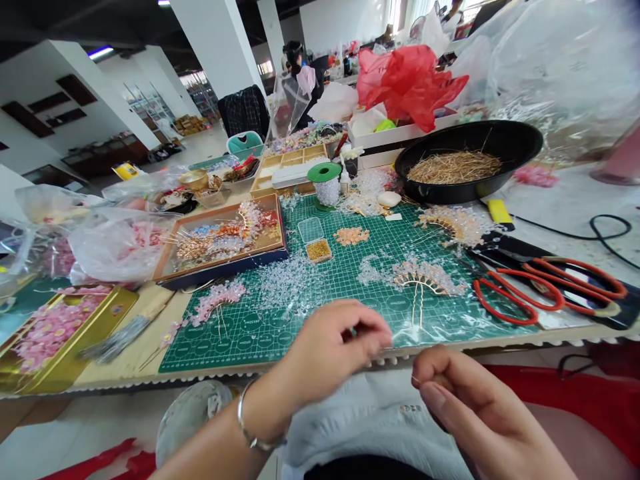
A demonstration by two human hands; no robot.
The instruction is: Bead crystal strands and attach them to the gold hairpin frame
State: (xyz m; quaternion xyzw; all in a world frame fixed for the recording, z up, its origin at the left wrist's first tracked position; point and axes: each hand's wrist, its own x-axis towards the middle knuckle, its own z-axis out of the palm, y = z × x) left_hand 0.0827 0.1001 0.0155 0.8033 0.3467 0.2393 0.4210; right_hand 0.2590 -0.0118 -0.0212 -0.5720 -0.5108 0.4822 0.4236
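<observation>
My left hand (333, 350), with a silver bangle at the wrist, hovers over the front edge of a green cutting mat (200, 350). Its fingertips pinch something tiny, too small to identify. My right hand (467, 407) is curled below the table edge, above my lap, pinching a thin wire (416, 381). Nearest my hands on the mat lies a fan-shaped crystal-bead hairpin (423, 280). A pink beaded hairpin (219, 300) rests further left, among scattered clear beads (287, 283).
Red-handled scissors (520, 293) lie at right. Behind the mat are a wooden tray of ornaments (220, 240), a black basin of straw-coloured wires (453, 167), and a small box of gold beads (319, 250). A gold tin of pink flowers (50, 333) sits at left. A co-worker (295, 60) sits far back.
</observation>
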